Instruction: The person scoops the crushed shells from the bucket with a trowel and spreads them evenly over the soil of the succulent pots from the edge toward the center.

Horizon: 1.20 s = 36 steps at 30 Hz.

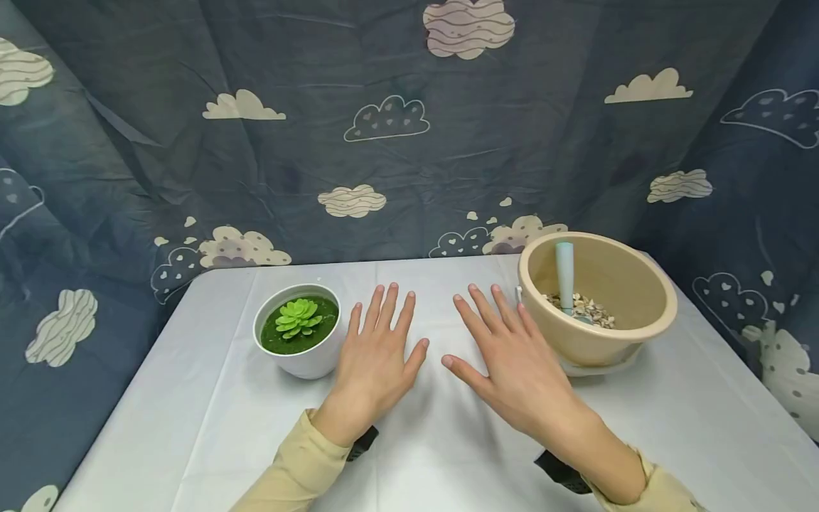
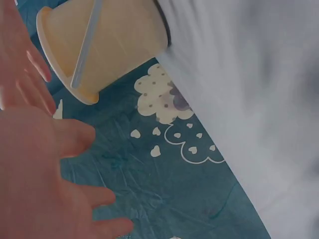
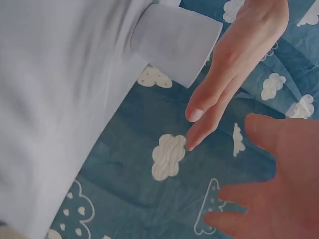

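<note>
My left hand [image 1: 374, 363] hovers over the table with straight, spread fingers, just right of a white pot [image 1: 310, 363]. In that pot, a bright green succulent [image 1: 298, 318] sits on a dark green surface. My right hand [image 1: 518, 370] is also flat and spread, its fingertips near the left side of a larger beige pot [image 1: 601, 341]. Pebbles [image 1: 595, 313] lie in the beige pot. A tool with a pale blue handle [image 1: 566, 274] stands upright among them, its lower end mostly hidden. Neither hand holds anything. Both wrist views show the two hands apart.
A white cloth [image 1: 211, 405] covers the table. Dark blue fabric with cloud prints [image 1: 384, 171] hangs behind it and at both sides. Under the beige pot is a saucer [image 1: 598, 368]. A thin pale stick [image 2: 87, 45] crosses the beige pot's outer wall in the left wrist view.
</note>
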Available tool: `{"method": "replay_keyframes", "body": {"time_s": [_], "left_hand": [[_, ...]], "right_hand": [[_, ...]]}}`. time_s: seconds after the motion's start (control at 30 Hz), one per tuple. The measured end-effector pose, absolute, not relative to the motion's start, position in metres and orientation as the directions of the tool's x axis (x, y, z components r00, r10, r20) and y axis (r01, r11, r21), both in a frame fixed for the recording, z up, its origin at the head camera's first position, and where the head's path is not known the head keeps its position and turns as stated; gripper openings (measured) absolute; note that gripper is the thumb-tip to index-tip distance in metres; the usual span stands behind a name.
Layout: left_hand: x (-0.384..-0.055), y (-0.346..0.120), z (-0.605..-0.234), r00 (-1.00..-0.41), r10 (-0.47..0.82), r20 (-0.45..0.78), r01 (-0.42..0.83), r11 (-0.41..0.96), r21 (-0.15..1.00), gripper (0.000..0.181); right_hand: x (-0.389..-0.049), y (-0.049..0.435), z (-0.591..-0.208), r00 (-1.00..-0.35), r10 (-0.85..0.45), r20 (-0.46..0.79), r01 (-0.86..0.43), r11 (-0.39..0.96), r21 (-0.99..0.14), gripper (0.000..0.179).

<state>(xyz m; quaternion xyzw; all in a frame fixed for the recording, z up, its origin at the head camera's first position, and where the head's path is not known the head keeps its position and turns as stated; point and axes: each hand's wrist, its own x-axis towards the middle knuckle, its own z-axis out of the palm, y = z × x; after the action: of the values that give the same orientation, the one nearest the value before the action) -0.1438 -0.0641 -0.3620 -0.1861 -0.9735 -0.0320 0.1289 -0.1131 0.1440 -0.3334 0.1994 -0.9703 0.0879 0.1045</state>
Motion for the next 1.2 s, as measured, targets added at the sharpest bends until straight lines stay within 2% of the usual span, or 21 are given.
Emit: {"method": "replay_keyframes", "body": {"time_s": [0.23,0.57,0.73,0.87,0.97,1.1,1.2], "left_hand": [[-0.156,-0.057,-0.355,-0.864,0.392,0.315,0.421,0.906,0.029,0.066],[-0.174,-0.038,-0.348,-0.754,0.456,0.474,0.548,0.834,0.069,0.065],[-0.183,-0.025,-0.35,-0.712,0.463,0.529,0.608,0.782,0.135,0.065],[-0.19,-0.016,-0.353,-0.677,0.454,0.579,0.67,0.706,0.229,0.063],[-0.194,-0.01,-0.356,-0.687,0.439,0.579,0.693,0.635,0.341,0.061],[-0.199,-0.002,-0.359,-0.743,0.42,0.521,0.665,0.549,0.506,0.06],[-0.203,0.005,-0.359,-0.777,0.416,0.472,0.628,0.485,0.608,0.061]], "right_hand": [[-0.112,0.161,-0.322,-0.862,-0.392,0.32,-0.442,0.892,-0.099,0.078],[-0.125,0.189,-0.311,-0.774,-0.407,0.485,-0.492,0.869,-0.056,0.072],[-0.137,0.207,-0.306,-0.703,-0.425,0.569,-0.561,0.824,-0.077,0.068],[-0.147,0.221,-0.304,-0.675,-0.447,0.587,-0.623,0.771,-0.13,0.068],[-0.154,0.231,-0.303,-0.658,-0.459,0.597,-0.657,0.737,-0.158,0.069],[-0.163,0.246,-0.301,-0.628,-0.468,0.622,-0.7,0.688,-0.19,0.07],[-0.171,0.26,-0.3,-0.641,-0.449,0.622,-0.707,0.661,-0.252,0.069]]}}
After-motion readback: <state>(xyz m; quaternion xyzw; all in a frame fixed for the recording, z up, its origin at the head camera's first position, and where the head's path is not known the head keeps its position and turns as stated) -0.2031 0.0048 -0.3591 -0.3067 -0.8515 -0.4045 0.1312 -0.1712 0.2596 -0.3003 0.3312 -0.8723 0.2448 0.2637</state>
